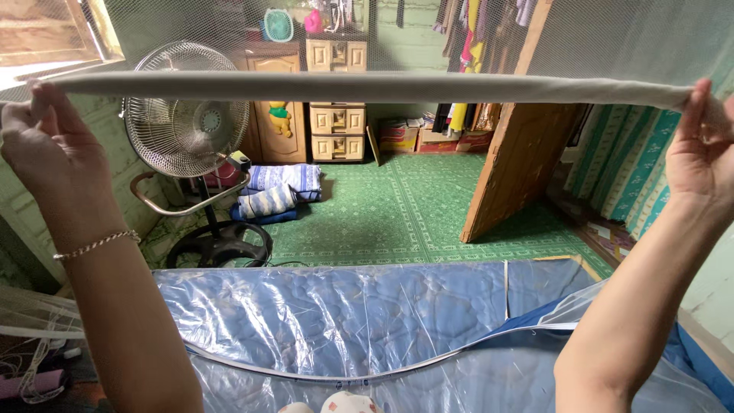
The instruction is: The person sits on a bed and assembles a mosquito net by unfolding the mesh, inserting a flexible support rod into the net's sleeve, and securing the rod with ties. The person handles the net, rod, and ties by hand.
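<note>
Fingertips hidden behind the cloth, the left hand [46, 149] and right hand [699, 157] each pinch an end of the mosquito net's grey hem band [367, 86], stretched taut above the plastic-wrapped blue mattress [344, 313]

Head camera, single view: I look from head height, forward and slightly down, past my raised left hand [47, 145] and right hand [699, 157], close to the lens. Mattress [344, 313] near below; green floor [413, 206] and standing fan [186, 118] farther off.
</note>
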